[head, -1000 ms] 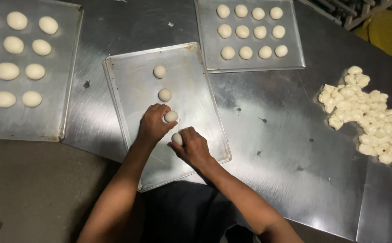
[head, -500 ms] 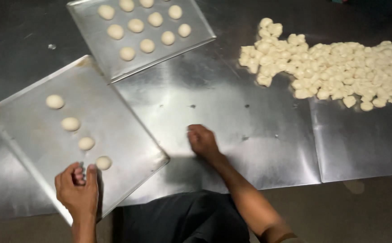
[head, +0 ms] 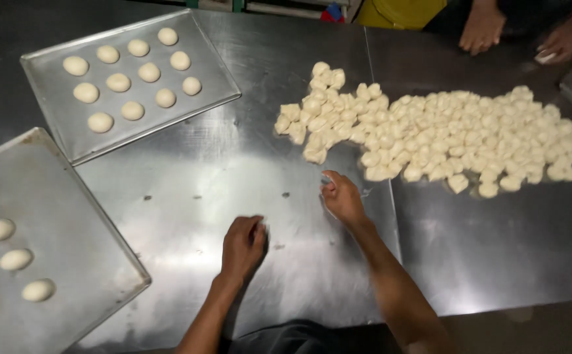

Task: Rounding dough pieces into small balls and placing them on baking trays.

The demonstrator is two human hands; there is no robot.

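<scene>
- right now the right hand (head: 342, 198) is reaching across the steel tabletop (head: 246, 164) toward the heap of cut dough pieces (head: 443, 134), and it is the nearer hand by far.
- the heap is lying up and to the right of its fingers, with the closest lumps at the heap's lower left end just beyond the fingertips; a thin gap of bare metal is showing between them.
- the heap's long axis is running left to right, along the far half of the tabletop toward its right edge.
- the right fingers are curling loosely, half closed, and i cannot tell whether anything small is sitting inside them.
- the left hand (head: 243, 246) is resting nearer the front edge, well apart from the heap, fingers bent down against the metal; whether a piece is lying under the palm i cannot tell.
- a tray with four rounded dough balls (head: 69, 262) is sitting at the front left corner, off to the left of the left hand.
- a second tray of dough balls (head: 214, 72) is lying toward the far left corner.
- another person's hands (head: 483, 29) are working at the far edge, beyond the heap.
</scene>
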